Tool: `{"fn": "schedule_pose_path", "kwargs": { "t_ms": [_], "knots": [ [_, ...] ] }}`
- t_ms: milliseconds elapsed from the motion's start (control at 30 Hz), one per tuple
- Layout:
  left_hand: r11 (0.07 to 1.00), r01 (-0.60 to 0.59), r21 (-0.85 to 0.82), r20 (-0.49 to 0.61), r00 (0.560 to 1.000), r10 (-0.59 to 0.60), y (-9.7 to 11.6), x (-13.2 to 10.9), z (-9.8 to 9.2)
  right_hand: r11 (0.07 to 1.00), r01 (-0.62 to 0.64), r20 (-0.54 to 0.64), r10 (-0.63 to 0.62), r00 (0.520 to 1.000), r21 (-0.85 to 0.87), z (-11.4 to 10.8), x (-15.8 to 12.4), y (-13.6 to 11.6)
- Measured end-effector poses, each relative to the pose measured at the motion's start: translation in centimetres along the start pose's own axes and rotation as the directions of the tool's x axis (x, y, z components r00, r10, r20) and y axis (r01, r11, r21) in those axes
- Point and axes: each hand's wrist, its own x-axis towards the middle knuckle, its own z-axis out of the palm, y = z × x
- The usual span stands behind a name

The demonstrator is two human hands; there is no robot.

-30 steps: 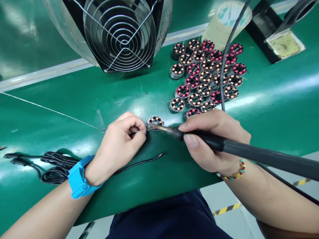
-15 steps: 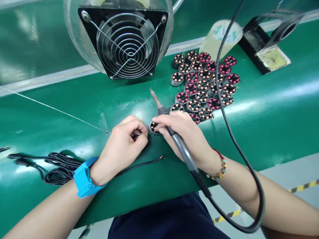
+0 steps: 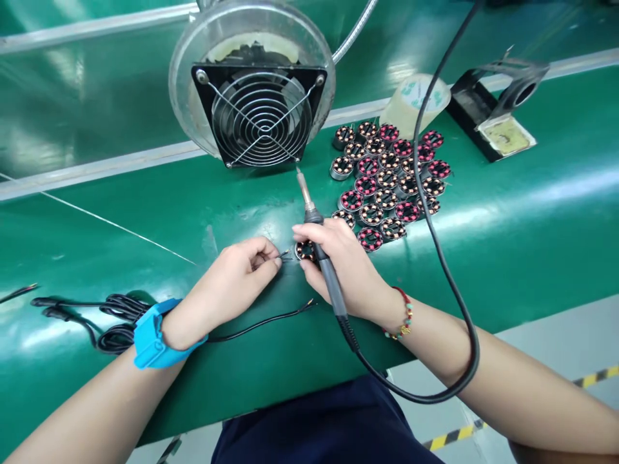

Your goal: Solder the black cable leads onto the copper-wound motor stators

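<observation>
My left hand (image 3: 236,270) pinches the bare end of a thin black wire (image 3: 283,255) and holds it against a small round motor stator (image 3: 304,250) on the green bench. My right hand (image 3: 345,267) is closed round a black soldering iron (image 3: 322,248), whose tip points up and away toward the fan, off the stator. The fingers of that hand also rest on the stator. A blue wrist strap (image 3: 149,335) sits on my left wrist and a bead bracelet on my right.
A cluster of several wound stators (image 3: 387,180) lies right of the hands. A caged fan (image 3: 261,119) stands behind. A tape roll (image 3: 418,103) and an iron stand (image 3: 498,109) are at the back right. Coiled black cable (image 3: 111,316) and a loose wire (image 3: 271,317) lie near the bench's front edge.
A second ago the iron's tip touched the stator; my right hand has since swung it upright, tip away. The left hand keeps its pinch. The view has shifted upward.
</observation>
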Motion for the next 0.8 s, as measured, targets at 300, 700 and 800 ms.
{"fn": "schedule_pose_path", "kwargs": {
  "t_ms": [300, 700, 800],
  "knots": [
    [0.976, 0.091, -0.196, -0.031, 0.995, -0.099, 0.8, 0.2, 0.1, 1.000, 0.022, 0.074, -0.023, 0.997, 0.019, -0.2, -0.3, -0.1],
    [0.988, 0.067, -0.137, 0.019, 0.998, -0.066, 0.5, 0.0, 0.5, 0.999, 0.030, 0.014, -0.031, 0.999, 0.038, 0.5, -0.4, -0.1],
    [0.997, -0.069, -0.036, 0.086, 0.994, 0.072, 0.5, -0.2, 0.9, 0.997, 0.026, -0.046, -0.023, 0.999, 0.070, 0.5, -0.3, -0.2]
  ]
}}
